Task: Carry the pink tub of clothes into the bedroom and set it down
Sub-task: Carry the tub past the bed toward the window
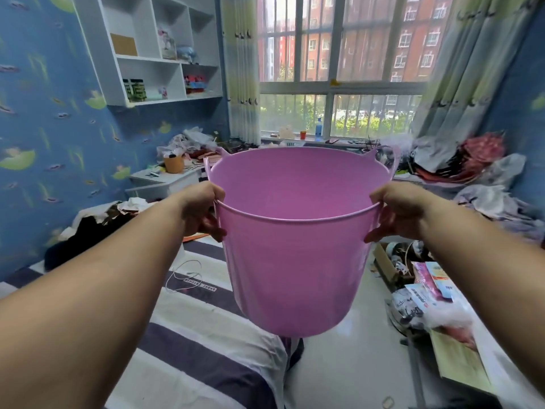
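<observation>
the pink tub point(295, 261) hangs in the air, clear of any surface, above the foot corner of the bed point(191, 335) and the pale floor point(348, 364) just beside it. the left hand point(200, 212) is curled round the tub's rim on its left side, thumb over the lip and fingers tucked under against the outer wall; the right hand point(398, 214) pinches the opposite rim the same way. gripping both sides at once keeps the wide mouth level and, i judge, stops the soft wall from folding. the two loop handles sit at the far rim, unused.

the tub is smooth, slightly glossy flexible plastic, round and tapering to a narrower base, with a rolled lip. what shows of its inside is bare pink wall; the bottom is hidden, so i cannot tell whether any clothes lie in it.

relative to the tub, the bed with its striped purple and white cover lies below and left, a cluttered white worktop point(165, 178) stands beyond its left handle, and the barred window point(339, 69) rises behind it. the setting down is not yet done.
</observation>
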Tool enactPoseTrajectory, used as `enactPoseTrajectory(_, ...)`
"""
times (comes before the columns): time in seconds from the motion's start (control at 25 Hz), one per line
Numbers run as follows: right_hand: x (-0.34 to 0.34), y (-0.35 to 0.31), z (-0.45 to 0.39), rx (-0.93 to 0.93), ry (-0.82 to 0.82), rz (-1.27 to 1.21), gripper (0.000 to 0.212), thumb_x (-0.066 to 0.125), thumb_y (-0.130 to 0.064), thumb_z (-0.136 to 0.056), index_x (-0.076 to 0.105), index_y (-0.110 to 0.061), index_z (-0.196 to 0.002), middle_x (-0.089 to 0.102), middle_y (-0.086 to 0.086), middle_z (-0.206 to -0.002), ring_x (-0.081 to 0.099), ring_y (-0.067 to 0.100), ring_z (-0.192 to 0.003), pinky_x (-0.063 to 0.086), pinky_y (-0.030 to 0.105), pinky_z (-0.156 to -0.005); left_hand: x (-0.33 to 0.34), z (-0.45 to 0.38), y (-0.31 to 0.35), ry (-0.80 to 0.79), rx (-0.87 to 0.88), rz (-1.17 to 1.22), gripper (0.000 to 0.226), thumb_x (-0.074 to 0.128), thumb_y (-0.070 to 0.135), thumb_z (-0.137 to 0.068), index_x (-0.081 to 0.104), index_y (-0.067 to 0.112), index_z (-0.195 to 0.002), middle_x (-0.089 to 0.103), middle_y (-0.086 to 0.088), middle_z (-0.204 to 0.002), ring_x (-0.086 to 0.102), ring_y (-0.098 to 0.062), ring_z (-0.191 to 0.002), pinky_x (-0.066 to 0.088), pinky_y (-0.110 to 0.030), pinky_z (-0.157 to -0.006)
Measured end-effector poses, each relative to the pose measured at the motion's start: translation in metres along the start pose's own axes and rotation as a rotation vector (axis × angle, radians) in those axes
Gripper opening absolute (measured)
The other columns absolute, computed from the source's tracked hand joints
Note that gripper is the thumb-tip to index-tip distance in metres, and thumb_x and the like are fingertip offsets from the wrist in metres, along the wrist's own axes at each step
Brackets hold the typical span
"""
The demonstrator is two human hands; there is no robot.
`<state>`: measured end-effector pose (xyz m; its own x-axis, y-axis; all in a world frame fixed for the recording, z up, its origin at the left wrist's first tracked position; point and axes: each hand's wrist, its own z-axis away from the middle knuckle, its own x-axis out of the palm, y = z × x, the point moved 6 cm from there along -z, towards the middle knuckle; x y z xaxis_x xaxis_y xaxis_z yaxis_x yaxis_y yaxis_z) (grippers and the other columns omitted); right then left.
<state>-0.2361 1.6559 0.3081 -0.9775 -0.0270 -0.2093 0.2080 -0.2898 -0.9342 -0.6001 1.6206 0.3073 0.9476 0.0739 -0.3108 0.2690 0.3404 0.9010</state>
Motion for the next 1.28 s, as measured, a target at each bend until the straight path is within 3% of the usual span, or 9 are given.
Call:
enactPoseTrajectory(0.08,-0.015,-0.003,-0.024,0.002,-0.005,-0.005,0.014,0.043,0.005,-0.089,0.049,-0.002,-0.099,0.039,0.011,-0.078,0.055,0.025,-0.028,0.061,0.070,-0.071,0.015,-0.024,0.011,-0.010,-0.005,-0.030,0.029,0.041,0.006,-0.082,0.049,-0.012,-0.103,0.055,-0.027,-0.089,0.065,-0.043,-0.051,0.063,-0.060,-0.084)
enactPoseTrajectory(0.2,-0.045,-0.011,-0.064,-0.015,-0.009,-0.011,0.014,0.042,0.007,-0.088,0.048,-0.006,-0.089,0.036,0.008,-0.077,0.051,0.020,-0.024,0.060,0.063,-0.048,0.046,-0.057,0.036,-0.010,-0.007,-0.038,0.044,0.041,0.007,-0.085,0.052,-0.015,-0.121,0.058,-0.030,-0.097,0.066,-0.046,-0.072,0.064,-0.054,-0.073)
enactPoseTrajectory(0.32,-0.073,-0.020,-0.100,-0.022,-0.012,-0.012,0.016,0.042,0.007,-0.088,0.049,-0.007,-0.092,0.035,0.007,-0.079,0.051,0.018,-0.025,0.059,0.063,-0.047,0.073,-0.084,0.059,0.011,-0.001,-0.027,0.039,0.041,0.005,-0.086,0.052,-0.013,-0.119,0.056,-0.026,-0.088,0.065,-0.047,-0.082,0.062,-0.061,-0.086)
enactPoseTrajectory(0.44,-0.096,-0.026,-0.128,-0.025,-0.019,-0.019,0.019,0.043,0.007,-0.087,0.051,-0.006,-0.097,0.037,0.009,-0.084,0.056,0.022,-0.029,0.058,0.067,-0.052,0.096,-0.103,0.078,0.033,0.005,-0.036,0.029,0.041,0.004,-0.085,0.053,-0.011,-0.106,0.055,-0.028,-0.092,0.065,-0.048,-0.082,0.056,-0.066,-0.098)
enactPoseTrajectory(0.76,-0.140,-0.034,-0.188,-0.028,-0.011,-0.017,0.036,0.043,0.008,-0.081,0.054,-0.004,-0.114,0.048,0.016,-0.095,0.066,0.036,-0.045,0.054,0.076,-0.061,0.139,-0.172,0.120,-0.031,0.025,-0.056,0.036,0.044,0.006,-0.079,0.058,-0.013,-0.107,0.060,-0.025,-0.074,0.067,-0.044,-0.066,0.058,-0.064,-0.094)
enactPoseTrajectory(0.88,-0.150,-0.036,-0.214,-0.017,0.016,-0.022,0.051,0.043,0.008,-0.080,0.056,0.001,-0.129,0.048,0.020,-0.111,0.071,0.041,-0.061,0.060,0.067,-0.053,0.152,-0.207,0.130,-0.065,0.035,-0.054,0.039,0.045,0.006,-0.078,0.058,-0.012,-0.110,0.061,-0.026,-0.077,0.068,-0.044,-0.070,0.058,-0.066,-0.093)
enactPoseTrajectory(1.0,-0.154,-0.043,-0.243,-0.019,0.041,-0.059,0.048,0.044,0.007,-0.081,0.054,0.002,-0.128,0.047,0.021,-0.111,0.069,0.040,-0.057,0.061,0.059,-0.047,0.160,-0.249,0.139,-0.103,0.039,-0.055,0.043,0.045,0.007,-0.079,0.057,-0.013,-0.114,0.059,-0.028,-0.083,0.066,-0.044,-0.069,0.059,-0.066,-0.091)
enactPoseTrajectory(1.2,-0.151,-0.066,-0.302,-0.002,0.101,-0.052,0.055,0.043,0.007,-0.082,0.048,0.005,-0.137,0.048,0.021,-0.113,0.068,0.040,-0.059,0.060,0.062,-0.048,0.162,-0.331,0.162,-0.144,0.044,-0.037,0.045,0.045,0.008,-0.077,0.056,-0.013,-0.116,0.060,-0.031,-0.089,0.067,-0.044,-0.068,0.059,-0.067,-0.090)
enactPoseTrajectory(1.28,-0.147,-0.077,-0.328,-0.004,0.133,-0.041,0.055,0.043,0.007,-0.083,0.048,0.005,-0.138,0.050,0.017,-0.104,0.066,0.035,-0.045,0.061,0.061,-0.048,0.159,-0.366,0.172,-0.157,0.048,-0.034,0.053,0.043,0.008,-0.078,0.052,-0.012,-0.127,0.060,-0.030,-0.087,0.067,-0.043,-0.063,0.063,-0.062,-0.081)
